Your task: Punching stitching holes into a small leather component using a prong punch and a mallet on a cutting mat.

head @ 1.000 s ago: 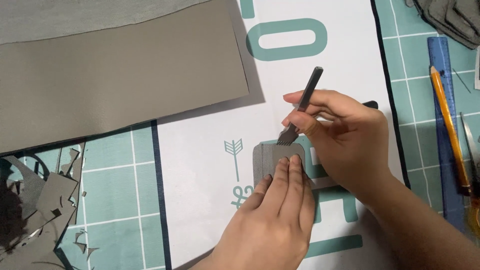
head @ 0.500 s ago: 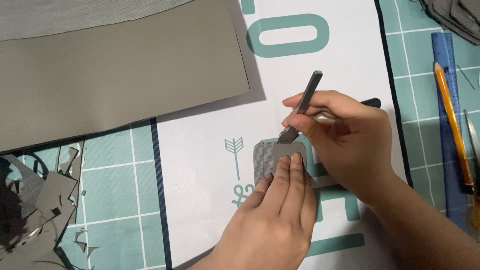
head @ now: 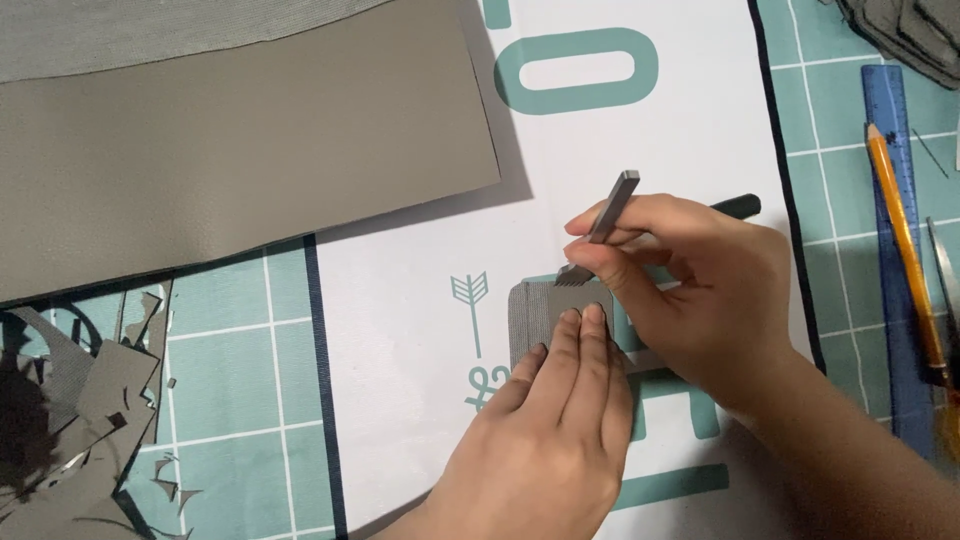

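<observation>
A small grey leather piece (head: pixel 535 318) with rounded corners lies on the white and teal cutting mat (head: pixel 400 330). My left hand (head: pixel 555 420) lies flat on it, fingers together, pressing it down. My right hand (head: pixel 690 285) grips a metal pronged chisel (head: pixel 600 225), tilted, with its teeth touching the piece's top edge just above my left fingertips. A black tool handle (head: pixel 735 207) shows behind my right hand.
A large grey leather sheet (head: pixel 220 150) covers the upper left. Grey offcuts (head: pixel 70 410) are piled at the lower left. A blue ruler (head: pixel 895 250), an orange pencil (head: pixel 905 240) and a thin metal tool (head: pixel 945 275) lie along the right edge. More grey pieces (head: pixel 910 30) sit top right.
Both hands and the chisel stay in nearly the same place; the chisel's teeth rest on the piece's top edge throughout.
</observation>
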